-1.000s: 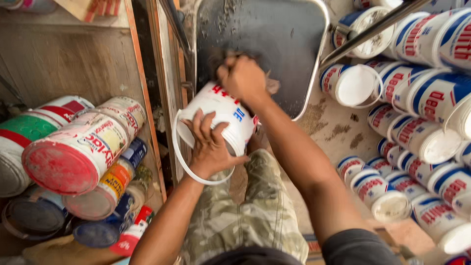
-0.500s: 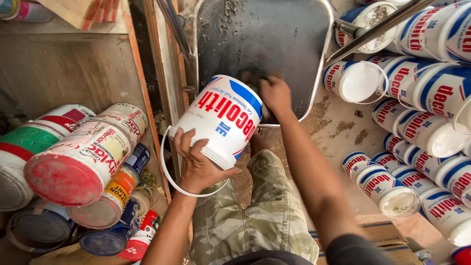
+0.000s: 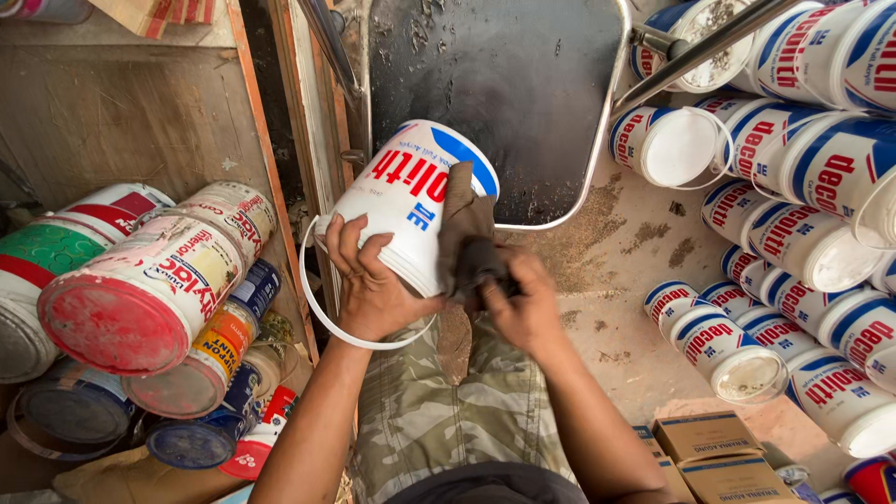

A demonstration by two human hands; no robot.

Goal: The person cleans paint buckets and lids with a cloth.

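At the middle of the view, a white plastic bucket (image 3: 411, 201) with red and blue print lies tilted, mouth toward twelve o'clock, over a lap in camouflage trousers (image 3: 448, 420). At seven o'clock of the bucket, the left hand (image 3: 373, 285) wraps its base with spread, curled fingers; the white wire handle (image 3: 322, 313) loops beneath. At four o'clock, the right hand (image 3: 527, 303) is closed around a dark brown rag (image 3: 471, 238) pressed against the bucket's side. Similar buckets (image 3: 803, 196) pile up at three o'clock; stained paint cans (image 3: 140, 299) lie at nine.
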